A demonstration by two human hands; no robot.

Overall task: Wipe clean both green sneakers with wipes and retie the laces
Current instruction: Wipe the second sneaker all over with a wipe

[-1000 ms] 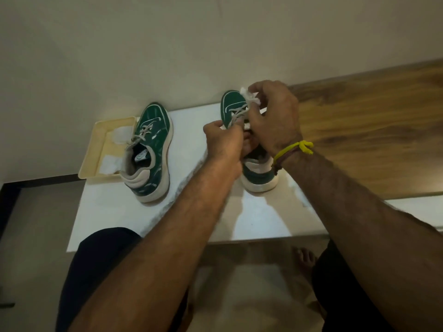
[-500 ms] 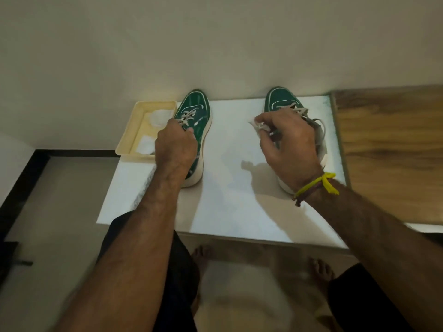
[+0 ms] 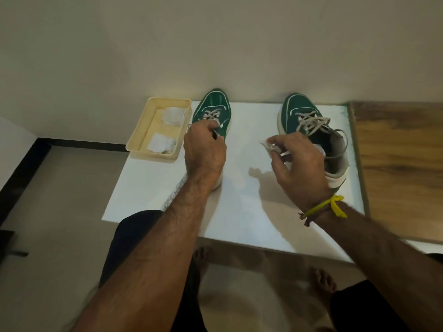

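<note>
Hands have split: left hand (image 3: pixel 205 152) now pinches the left sneaker's (image 3: pixel 212 113) laces, right hand (image 3: pixel 299 164) clutches a wipe (image 3: pixel 269 145); second shoe's turn, likely.

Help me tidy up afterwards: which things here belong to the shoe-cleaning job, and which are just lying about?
Belong to the job:
- left green lace-up sneaker, left hand at its laces
- right green lace-up sneaker, laces loose
- crumpled white wipe pinched in right hand
- cream plastic tray holding folded white wipes

Just lying about:
- brown wooden board
- white tabletop
</note>
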